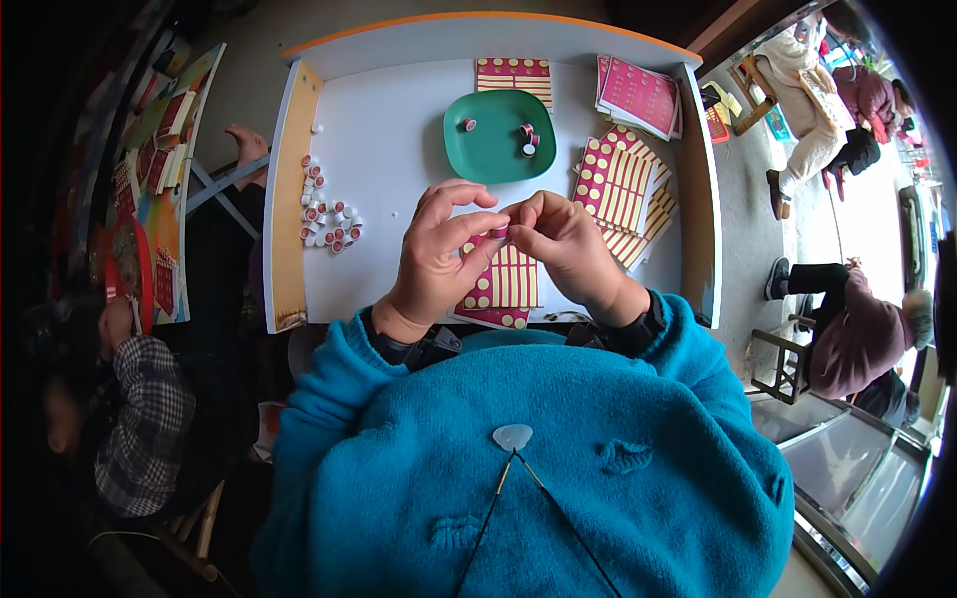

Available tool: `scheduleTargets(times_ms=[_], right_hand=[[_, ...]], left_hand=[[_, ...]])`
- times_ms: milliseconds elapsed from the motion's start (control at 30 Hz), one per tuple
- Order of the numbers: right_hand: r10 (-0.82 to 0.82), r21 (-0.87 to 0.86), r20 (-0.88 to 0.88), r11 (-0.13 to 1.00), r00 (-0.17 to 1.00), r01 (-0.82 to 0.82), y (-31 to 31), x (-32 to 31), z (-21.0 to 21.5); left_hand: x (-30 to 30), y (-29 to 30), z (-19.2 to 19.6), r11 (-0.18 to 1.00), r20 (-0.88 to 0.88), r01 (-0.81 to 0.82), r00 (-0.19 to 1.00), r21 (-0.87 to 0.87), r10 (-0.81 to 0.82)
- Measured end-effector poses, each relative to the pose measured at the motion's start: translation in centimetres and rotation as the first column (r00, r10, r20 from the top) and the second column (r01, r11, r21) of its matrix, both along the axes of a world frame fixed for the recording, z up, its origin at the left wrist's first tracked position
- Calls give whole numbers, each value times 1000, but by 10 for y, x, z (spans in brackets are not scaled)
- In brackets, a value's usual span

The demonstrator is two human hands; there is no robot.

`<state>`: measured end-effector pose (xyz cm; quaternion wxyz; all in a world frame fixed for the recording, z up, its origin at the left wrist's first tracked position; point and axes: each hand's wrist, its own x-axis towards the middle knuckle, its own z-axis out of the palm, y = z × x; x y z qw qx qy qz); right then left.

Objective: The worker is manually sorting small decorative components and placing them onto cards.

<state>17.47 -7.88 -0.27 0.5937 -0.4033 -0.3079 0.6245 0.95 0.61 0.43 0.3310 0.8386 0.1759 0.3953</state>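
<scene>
Between thumb and fingertips, my left hand (437, 249) holds a small white cylinder with a magenta band (498, 231). My right hand (568, 244) is pinched close beside it; whatever its fingertips grip is too small to make out. Under both hands lies a magenta sticker sheet with yellow dots and strips (513, 284). Just beyond them sits a green square tray (488, 164) with a few small cylinders in it. At the left side of the white surface, several white and magenta cylinders (334, 224) are heaped loosely.
Fanned sticker sheets (623, 184) and a stack of magenta sheets (640, 95) lie at the right; another sheet (513, 75) is behind the tray. A raised rim (703, 199) borders the white tabletop. A person in a checked sleeve (150, 419) works at the left; others sit at the right.
</scene>
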Motion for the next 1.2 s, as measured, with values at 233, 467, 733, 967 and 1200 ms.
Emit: scheduleTargets(times_ms=[233, 467, 733, 967, 1200], right_hand=[[142, 21, -519, 988, 843, -153, 7, -1, -20], [-126, 185, 240, 979, 963, 82, 35, 15, 0], [-312, 321, 935, 947, 167, -28, 28, 28, -17], [-138, 134, 990, 982, -22, -135, -4, 7, -47], [8, 20, 968, 994, 252, -111, -7, 12, -37]], left_hand=[[1, -1, -9, 938, 179, 167, 977, -303, -116], [-15, 8, -38, 915, 40, -140, 985, -378, 167], [-32, 5, -52, 928, -288, -252, 942, -275, 171], [-30, -1, -57, 980, -534, -184, 838, -78, 115], [-35, -4, -52, 984, -583, -142, 811, -108, 53]])
